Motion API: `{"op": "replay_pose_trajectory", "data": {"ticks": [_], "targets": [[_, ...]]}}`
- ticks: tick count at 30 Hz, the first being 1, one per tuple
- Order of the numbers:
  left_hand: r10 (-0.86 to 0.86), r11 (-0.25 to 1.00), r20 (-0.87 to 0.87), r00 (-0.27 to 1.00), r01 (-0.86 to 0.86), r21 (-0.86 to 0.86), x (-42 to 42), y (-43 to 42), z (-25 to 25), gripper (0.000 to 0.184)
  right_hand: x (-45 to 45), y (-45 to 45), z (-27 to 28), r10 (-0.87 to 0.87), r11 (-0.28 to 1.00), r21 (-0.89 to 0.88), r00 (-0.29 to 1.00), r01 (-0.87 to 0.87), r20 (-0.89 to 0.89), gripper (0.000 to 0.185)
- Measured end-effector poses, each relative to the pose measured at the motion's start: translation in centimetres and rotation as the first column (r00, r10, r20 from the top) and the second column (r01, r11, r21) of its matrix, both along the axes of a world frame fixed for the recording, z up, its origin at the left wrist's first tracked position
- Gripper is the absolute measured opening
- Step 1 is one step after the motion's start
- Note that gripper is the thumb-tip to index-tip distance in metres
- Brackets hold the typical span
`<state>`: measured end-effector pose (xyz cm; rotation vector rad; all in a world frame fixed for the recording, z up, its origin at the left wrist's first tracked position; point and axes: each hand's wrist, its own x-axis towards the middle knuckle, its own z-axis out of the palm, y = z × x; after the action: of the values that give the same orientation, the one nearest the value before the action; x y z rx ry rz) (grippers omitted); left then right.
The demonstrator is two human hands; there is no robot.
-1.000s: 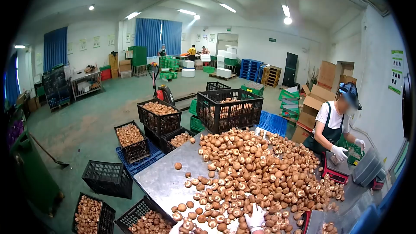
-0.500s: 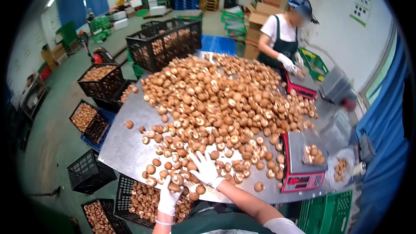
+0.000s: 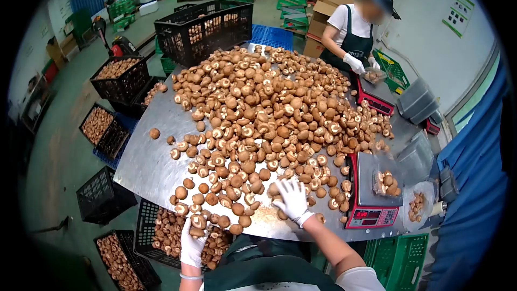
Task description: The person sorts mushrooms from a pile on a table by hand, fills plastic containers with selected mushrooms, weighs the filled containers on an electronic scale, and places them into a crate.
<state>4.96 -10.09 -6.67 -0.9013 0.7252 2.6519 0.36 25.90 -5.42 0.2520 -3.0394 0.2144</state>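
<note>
A big heap of brown shiitake mushrooms [image 3: 269, 102] covers the middle of the metal table [image 3: 145, 161]. My left hand [image 3: 191, 247], in a white glove, is at the front edge with its fingers curled round a mushroom [image 3: 197, 232]; some of its fingers are hidden. Loose mushrooms lie just beyond it. To the right, my gloved right hand [image 3: 293, 199] has its fingers spread, palm down, touching mushrooms at the near side of the heap. Below the edge, beside my left hand, stands a black crate [image 3: 144, 231] holding mushrooms.
A red scale [image 3: 371, 216] carries a clear tub of mushrooms [image 3: 386, 183]. Across the table a co-worker [image 3: 353, 35] holds a tub over another scale [image 3: 376, 102]. Black crates [image 3: 105, 196] line the left floor; a large crate [image 3: 202, 32] stands behind the heap. Green crates [image 3: 396, 261] sit lower right.
My right hand has moved right, away from my left, exposing a patch of table. My left hand has shifted slightly left and down. The co-worker's tub now shows more clearly.
</note>
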Motion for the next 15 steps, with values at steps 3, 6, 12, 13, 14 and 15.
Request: {"op": "replay_pose_trajectory", "data": {"ticks": [3, 6, 12, 13, 14, 15], "targets": [[-0.003, 1.000, 0.035, 0.999, 0.003, -0.009, 0.4, 0.4, 1.5, 0.038, -0.6, 0.9, 0.5, -0.040, 0.997, -0.071, 0.999, 0.039, -0.014, 0.072], [-0.007, 0.999, 0.015, 1.000, 0.006, 0.050, 0.5, 0.5, 0.9, 0.038, -2.7, -1.8, 1.9, 0.003, 0.982, -0.186, 0.989, -0.031, -0.151, 0.061], [-0.097, 0.995, 0.012, 0.995, 0.098, -0.003, -0.2, 2.8, 2.4, 0.035, -10.3, -8.0, 0.5, 0.023, 0.932, -0.361, 0.999, -0.009, 0.033, 0.064], [-0.107, 0.994, 0.001, 0.994, 0.107, -0.037, -0.3, 2.8, 1.7, 0.039, -10.3, -8.8, 0.1, 0.060, 0.985, -0.161, 0.997, -0.054, 0.037, 0.063], [-0.116, 0.991, -0.009, 0.993, 0.115, -0.069, -0.4, 3.1, 2.2, 0.043, -10.3, -9.2, -0.6, 0.098, 0.994, 0.047, 0.994, -0.100, 0.049, 0.062], [-0.106, 0.993, 0.004, 0.994, 0.107, -0.045, -0.3, 3.2, 2.8, 0.042, -10.2, -9.2, -2.2, 0.174, 0.983, -0.053, 0.985, -0.175, -0.012, 0.058]]}}
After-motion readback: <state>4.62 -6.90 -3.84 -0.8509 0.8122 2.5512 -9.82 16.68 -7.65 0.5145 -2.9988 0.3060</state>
